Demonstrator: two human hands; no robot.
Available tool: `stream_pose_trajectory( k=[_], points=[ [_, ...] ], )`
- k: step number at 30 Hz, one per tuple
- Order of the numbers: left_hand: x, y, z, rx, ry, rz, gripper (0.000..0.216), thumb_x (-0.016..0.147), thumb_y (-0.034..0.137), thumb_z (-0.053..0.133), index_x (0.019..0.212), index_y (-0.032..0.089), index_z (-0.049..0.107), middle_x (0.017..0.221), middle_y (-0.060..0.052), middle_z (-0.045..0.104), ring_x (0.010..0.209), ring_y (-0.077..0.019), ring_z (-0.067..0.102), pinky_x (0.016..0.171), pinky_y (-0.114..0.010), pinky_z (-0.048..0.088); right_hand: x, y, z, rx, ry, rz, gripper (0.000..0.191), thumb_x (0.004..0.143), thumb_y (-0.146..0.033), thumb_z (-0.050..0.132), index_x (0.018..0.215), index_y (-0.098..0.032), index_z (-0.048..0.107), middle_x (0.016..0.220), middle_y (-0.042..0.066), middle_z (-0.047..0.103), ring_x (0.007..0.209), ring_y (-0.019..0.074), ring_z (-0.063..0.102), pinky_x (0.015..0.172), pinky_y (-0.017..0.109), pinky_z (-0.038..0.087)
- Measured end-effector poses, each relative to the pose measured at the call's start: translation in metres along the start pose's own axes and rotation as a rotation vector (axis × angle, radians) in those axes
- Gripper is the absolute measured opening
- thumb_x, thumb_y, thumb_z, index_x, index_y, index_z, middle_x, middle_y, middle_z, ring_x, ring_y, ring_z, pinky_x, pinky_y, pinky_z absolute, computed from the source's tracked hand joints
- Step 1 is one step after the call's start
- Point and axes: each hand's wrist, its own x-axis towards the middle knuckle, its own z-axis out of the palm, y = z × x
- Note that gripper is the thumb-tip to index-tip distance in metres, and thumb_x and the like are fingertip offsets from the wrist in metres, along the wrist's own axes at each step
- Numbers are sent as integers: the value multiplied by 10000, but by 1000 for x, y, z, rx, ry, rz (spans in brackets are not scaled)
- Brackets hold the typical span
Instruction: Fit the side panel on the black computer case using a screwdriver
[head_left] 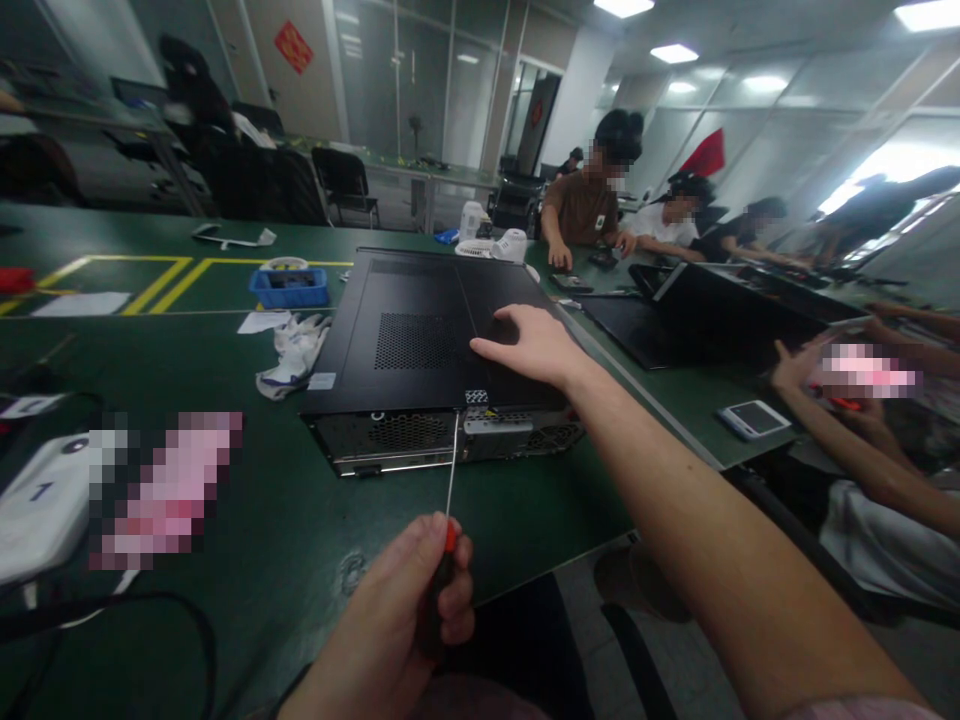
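A black computer case point(420, 290) lies on its side on the green table, its metal back panel facing me. My left hand point(420, 600) is wrapped round the dark handle of a screwdriver point(451, 485) with a red collar. The thin shaft points away from me, and its tip meets the upper edge of the back panel near the middle; whether it sits in a screw is too small to tell. My right hand point(529, 345) rests on top of the case at the right, fingers spread, thumb apart, holding nothing.
Left of the case are white gloves point(296, 355) and a blue tray point(289, 287) with small parts. A white device point(45, 500) and cables lie at the near left. Rightward are a phone point(754, 419), another opened case point(720, 310) and a co-worker's hands point(799, 365).
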Motion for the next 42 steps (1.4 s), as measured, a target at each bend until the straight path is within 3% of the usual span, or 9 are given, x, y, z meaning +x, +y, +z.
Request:
stream_pose_trajectory(
  k=[3, 8, 11, 15, 22, 27, 31, 37, 42],
  points=[
    [-1, 0, -1, 27, -27, -5, 303, 898, 432, 682, 825, 145, 614, 686, 33, 464, 570, -56, 332, 528, -207, 277, 0, 0, 0, 4, -3, 3, 721, 792, -752, 606, 1266, -211, 659, 1356, 128, 649, 1259, 368, 581, 1086, 560, 442],
    [3, 1, 2, 27, 20, -6, 332, 889, 470, 673, 868, 139, 653, 758, -12, 574, 565, -65, 398, 513, -213, 309, 0, -1, 0, 7, 1, 6, 723, 789, -755, 604, 1266, -214, 661, 1359, 126, 647, 1259, 371, 582, 1086, 564, 442],
    [6, 2, 4, 27, 35, -2, 355, 886, 490, 666, 890, 135, 671, 658, 10, 527, 533, -72, 385, 499, -215, 304, 0, -1, -1, 8, -2, 6, 712, 790, -753, 605, 1261, -222, 665, 1355, 121, 651, 1260, 375, 580, 1086, 573, 441],
    [5, 0, 3, -4, 35, 12, 323, 883, 474, 682, 952, 159, 666, 746, 14, 552, 542, -55, 364, 515, -213, 299, 0, -1, 0, 6, 2, 2, 719, 791, -753, 601, 1267, -218, 665, 1350, 119, 655, 1253, 375, 584, 1082, 573, 447],
    [4, -1, 1, 40, -38, -18, 382, 777, 494, 792, 796, 142, 645, 688, 18, 516, 548, -53, 365, 518, -212, 290, 0, 0, 1, 3, 10, -11, 728, 788, -756, 603, 1265, -210, 667, 1352, 125, 655, 1252, 376, 584, 1079, 578, 445],
    [2, 0, 1, 55, 16, -34, 387, 817, 526, 737, 894, 154, 661, 754, -9, 587, 588, -83, 443, 542, -230, 333, 0, 0, 1, 2, 7, -2, 740, 791, -757, 596, 1273, -200, 660, 1356, 126, 651, 1253, 363, 587, 1084, 547, 447],
    [2, 1, 2, 41, 41, -37, 349, 854, 504, 702, 939, 172, 640, 713, 37, 509, 535, -57, 356, 526, -227, 274, -1, -2, 0, 0, -2, 5, 711, 794, -751, 596, 1269, -226, 659, 1359, 113, 651, 1267, 362, 576, 1093, 556, 435],
    [2, 2, 2, 99, -39, -30, 331, 919, 462, 642, 796, 163, 571, 646, 51, 424, 552, -58, 309, 546, -224, 263, -1, -2, -1, 4, -6, 13, 717, 793, -753, 600, 1273, -223, 657, 1362, 116, 648, 1267, 366, 578, 1089, 558, 440],
    [1, 0, 2, 84, -5, -27, 321, 918, 481, 625, 865, 165, 610, 728, 14, 541, 547, -64, 369, 529, -232, 279, 0, -1, 0, -8, -3, 5, 719, 798, -751, 598, 1276, -217, 655, 1366, 109, 651, 1264, 358, 581, 1093, 550, 440]
  ],
)
